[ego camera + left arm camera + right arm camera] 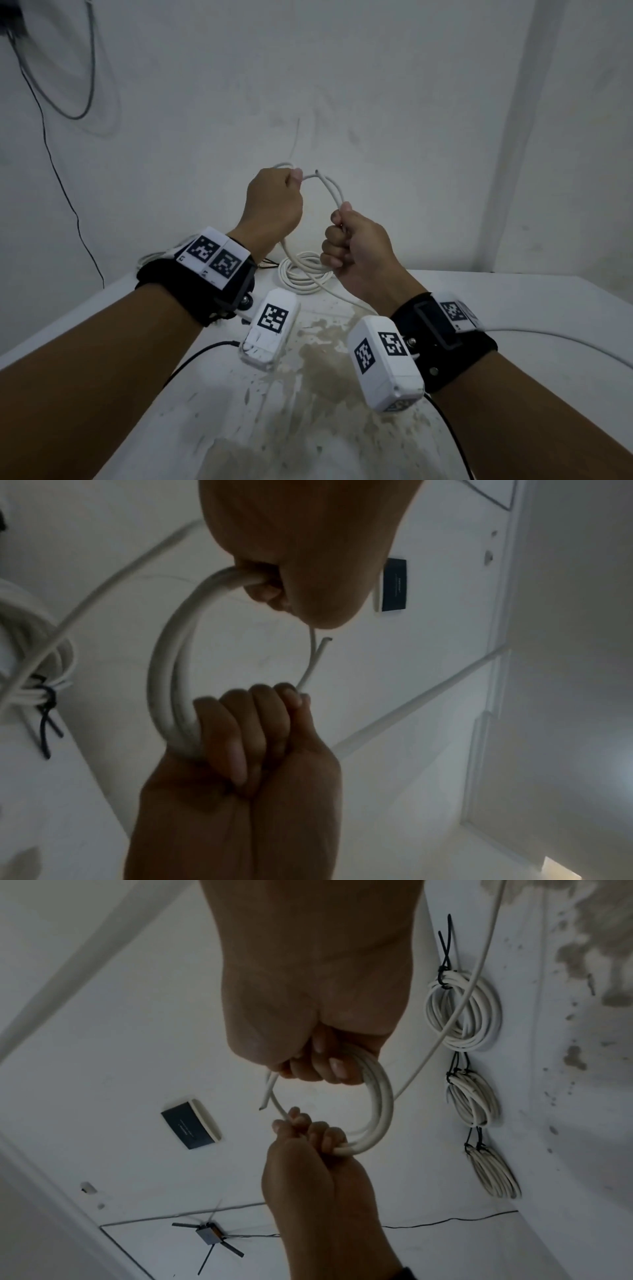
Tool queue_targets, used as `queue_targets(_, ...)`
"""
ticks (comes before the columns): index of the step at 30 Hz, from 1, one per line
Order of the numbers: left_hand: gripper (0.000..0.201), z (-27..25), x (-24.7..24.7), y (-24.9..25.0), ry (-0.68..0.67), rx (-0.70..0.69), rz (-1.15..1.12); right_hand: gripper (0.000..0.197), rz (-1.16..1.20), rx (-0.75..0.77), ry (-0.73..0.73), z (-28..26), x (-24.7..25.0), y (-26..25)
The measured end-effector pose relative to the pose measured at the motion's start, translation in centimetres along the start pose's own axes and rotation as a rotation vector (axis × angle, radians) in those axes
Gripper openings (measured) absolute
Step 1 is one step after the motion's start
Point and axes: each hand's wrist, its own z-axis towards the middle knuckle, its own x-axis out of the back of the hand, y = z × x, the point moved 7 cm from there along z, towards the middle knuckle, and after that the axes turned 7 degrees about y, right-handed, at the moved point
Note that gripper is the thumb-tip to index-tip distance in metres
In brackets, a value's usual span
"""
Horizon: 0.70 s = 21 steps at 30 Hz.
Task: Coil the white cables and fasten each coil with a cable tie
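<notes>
My left hand (277,202) is raised above the table and grips the top of a small loop of white cable (330,186). Lower and to the right, my right hand (346,246) is fisted round the same loop. The cable's cut end (317,170) sticks up between the hands. In the left wrist view the loop (161,669) has several turns and runs from my left hand (274,588) down to my right hand (246,723). The loose tail (548,334) trails off over the table to the right. No cable tie is on this loop.
A tied coil (303,274) lies on the stained white table (308,377) behind my hands. The right wrist view shows three coils (462,1012) (472,1099) (493,1172) bound with black ties. A thin black wire (51,164) hangs on the wall at left.
</notes>
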Motion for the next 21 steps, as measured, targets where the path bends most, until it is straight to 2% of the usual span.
queue_targets(5, 0.028, 0.5, -1.1, -0.5, -0.295, 0.1, -0.194, 0.037, -0.041, -0.025, -0.048, -0.1, 1.0, 0.0)
queue_targets(7, 0.025, 0.2, -1.5, -0.2, -0.391, 0.099, -0.211, 0.037, -0.052, -0.041, -0.051, 0.0, 1.2, 0.2)
queue_targets(10, 0.037, 0.0, -1.5, 0.9, -0.466, 0.021, -0.109, 0.037, -0.044, -0.058, -0.039, 0.0, 1.2, 0.5)
queue_targets(12, 0.051, -0.2, -1.4, 1.9, -0.469, -0.092, 0.018, 0.038, -0.035, -0.064, -0.036, 0.0, 1.3, 0.7)
queue_targets(15, 0.061, -0.2, -1.2, 2.8, -0.38, -0.241, 0.114, 0.037, -0.069, -0.053, -0.063, -0.3, 1.2, 0.7)
queue_targets(19, 0.052, 0.2, -0.7, 2.2, -0.233, -0.265, 0.016, 0.038, -0.163, 0.004, -0.066, -0.7, 1.0, 0.1)
queue_targets(21, 0.053, 0.2, -0.6, 2.1, -0.208, -0.267, 0.026, 0.04, -0.254, 0.076, 0.039, -0.3, 1.5, -0.8)
